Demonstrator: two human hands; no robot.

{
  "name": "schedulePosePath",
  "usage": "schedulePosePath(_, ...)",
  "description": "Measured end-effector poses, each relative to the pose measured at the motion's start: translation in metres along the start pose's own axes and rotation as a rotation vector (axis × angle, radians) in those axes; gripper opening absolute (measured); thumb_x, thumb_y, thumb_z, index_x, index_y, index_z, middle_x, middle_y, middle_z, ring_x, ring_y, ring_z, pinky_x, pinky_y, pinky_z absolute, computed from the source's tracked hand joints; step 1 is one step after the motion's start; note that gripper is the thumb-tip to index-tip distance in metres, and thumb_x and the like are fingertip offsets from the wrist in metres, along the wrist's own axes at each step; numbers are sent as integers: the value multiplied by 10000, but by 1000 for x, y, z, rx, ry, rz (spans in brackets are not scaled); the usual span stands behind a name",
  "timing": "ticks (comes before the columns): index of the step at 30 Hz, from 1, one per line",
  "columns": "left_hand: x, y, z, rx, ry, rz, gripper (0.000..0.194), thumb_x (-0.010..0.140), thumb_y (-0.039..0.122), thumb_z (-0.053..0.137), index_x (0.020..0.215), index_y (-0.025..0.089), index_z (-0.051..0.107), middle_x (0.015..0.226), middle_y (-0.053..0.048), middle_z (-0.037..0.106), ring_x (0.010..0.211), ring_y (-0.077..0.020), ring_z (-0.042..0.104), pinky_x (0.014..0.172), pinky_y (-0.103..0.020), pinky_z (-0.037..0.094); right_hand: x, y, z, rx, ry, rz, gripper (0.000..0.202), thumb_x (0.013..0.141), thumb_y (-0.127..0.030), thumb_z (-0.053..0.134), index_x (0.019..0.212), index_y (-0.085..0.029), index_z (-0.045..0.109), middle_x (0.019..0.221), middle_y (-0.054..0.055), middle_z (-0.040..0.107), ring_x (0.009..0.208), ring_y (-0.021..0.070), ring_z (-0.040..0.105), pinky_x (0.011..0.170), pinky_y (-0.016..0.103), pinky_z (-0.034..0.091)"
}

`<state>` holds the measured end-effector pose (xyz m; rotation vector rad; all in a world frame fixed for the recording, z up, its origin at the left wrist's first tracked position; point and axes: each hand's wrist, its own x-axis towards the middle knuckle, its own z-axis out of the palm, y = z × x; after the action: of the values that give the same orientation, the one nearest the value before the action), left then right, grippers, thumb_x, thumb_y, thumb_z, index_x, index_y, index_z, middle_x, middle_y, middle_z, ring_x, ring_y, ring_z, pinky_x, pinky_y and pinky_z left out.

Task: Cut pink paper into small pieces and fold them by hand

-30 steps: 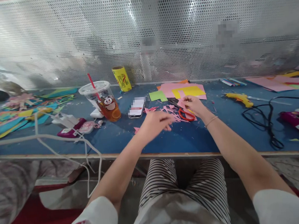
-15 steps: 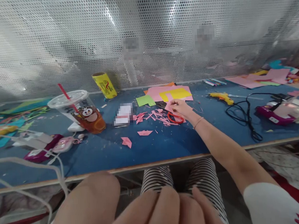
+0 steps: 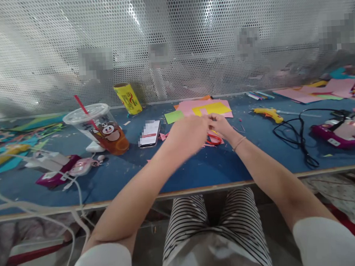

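Head view. The left hand [image 3: 189, 135] and the right hand [image 3: 221, 126] meet over the tabletop [image 3: 207, 169], slightly beyond its midline toward the far edge. This position appears to let both sets of fingers work on one small spot. A pink strip [image 3: 203, 111] shows just beyond the fingertips, over the yellow sheet [image 3: 219, 107]. The right fingers are bent inward, tips drawn close together with a narrow opening at most; whether they pinch the strip cannot be told. The left fingers are blurred and turned away (the back of the hand masks them), so their spread and contents cannot be told.

The scissors [image 3: 219, 139] lie beside the right hand, red handle toward the near edge, presumably within easy reach. The pink sheets [image 3: 184, 105] lie under the yellow sheet near the far edge, likely set back to leave working room. The green sheet [image 3: 173, 117] adjoins them on the left. The phone [image 3: 150, 133] lies screen up, left of the left hand, probably so that it can be read. The cup [image 3: 107, 132] stands farther left. The glue gun [image 3: 268, 113] rests toward the right end.
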<state>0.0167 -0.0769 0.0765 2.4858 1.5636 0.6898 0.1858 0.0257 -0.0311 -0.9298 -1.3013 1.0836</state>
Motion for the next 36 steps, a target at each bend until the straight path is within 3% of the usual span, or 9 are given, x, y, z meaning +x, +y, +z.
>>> schedulePosePath(3, 57, -56, 38, -181, 62, -58, 335, 798, 63, 382, 1080, 120, 555, 835, -95, 650, 860, -193, 626, 868, -353, 445, 0, 0, 3, 63, -32, -32, 163, 640, -286, 629, 665, -188, 502, 560, -50, 489, 542, 80, 442, 573, 243, 398)
schedulePosePath(4, 66, -71, 50, -234, 57, -84, 357, 828, 76, 332, 1131, 121, 515, 861, -90, 655, 821, -162, 630, 835, -323, 464, 1, 0, 5, 62, -29, -31, 171, 645, -295, 632, 667, -190, 499, 567, -47, 493, 549, 83, 455, 585, 247, 414)
schedulePosePath(7, 72, -95, 79, -847, -24, -201, 286, 872, 292, 380, 1046, 121, 529, 955, -104, 645, 755, -141, 638, 742, -294, 498, 0, 3, 10, 65, 27, 9, 213, 624, -308, 657, 690, -197, 488, 645, -32, 528, 593, 100, 518, 634, 278, 476)
schedulePosePath(10, 63, -93, 95, -999, -119, -45, 303, 785, 413, 531, 873, 128, 586, 845, -68, 645, 716, -139, 623, 710, -276, 497, -2, 4, 14, 22, 61, 24, 229, 623, -321, 658, 727, -206, 489, 724, -15, 561, 665, 127, 572, 681, 307, 511)
schedulePosePath(14, 58, -87, 99, -805, 10, 63, 218, 747, 357, 562, 737, 147, 620, 680, -19, 625, 626, -116, 584, 629, -226, 458, -7, 3, 16, -146, 20, -52, 170, 670, -307, 620, 746, -200, 511, 777, 9, 594, 724, 144, 589, 704, 313, 497)
schedulePosePath(19, 57, -92, 95, -786, 27, 9, 222, 744, 322, 527, 658, 152, 641, 607, -16, 617, 589, -116, 581, 601, -217, 449, -7, 3, 14, -484, 43, -253, 129, 694, -273, 609, 742, -172, 545, 779, 35, 573, 750, 153, 549, 741, 326, 454)
schedulePosePath(24, 57, -97, 97, -825, 13, -2, 203, 720, 281, 523, 626, 148, 646, 556, -9, 597, 538, -106, 548, 567, -212, 430, -8, 1, 13, -536, 61, -349, 219, 724, -275, 616, 913, -173, 577, 998, 71, 545, 784, 148, 567, 677, 307, 487)
schedulePosePath(29, 59, -100, 104, -888, 47, -37, 225, 731, 319, 527, 669, 153, 665, 545, 4, 581, 524, -102, 531, 556, -216, 421, -10, 0, 10, -668, -56, -461, 133, 789, -255, 572, 891, -195, 631, 922, 55, 525, 763, 145, 569, 686, 321, 513)
schedulePosePath(36, 59, -99, 107, -905, 98, -136, 213, 723, 328, 546, 700, 161, 676, 549, 13, 570, 533, -106, 555, 552, -217, 449, -9, 1, 10, -725, -87, -518, 155, 812, -267, 565, 929, -212, 651, 940, 71, 520, 880, 182, 550, 751, 342, 514)
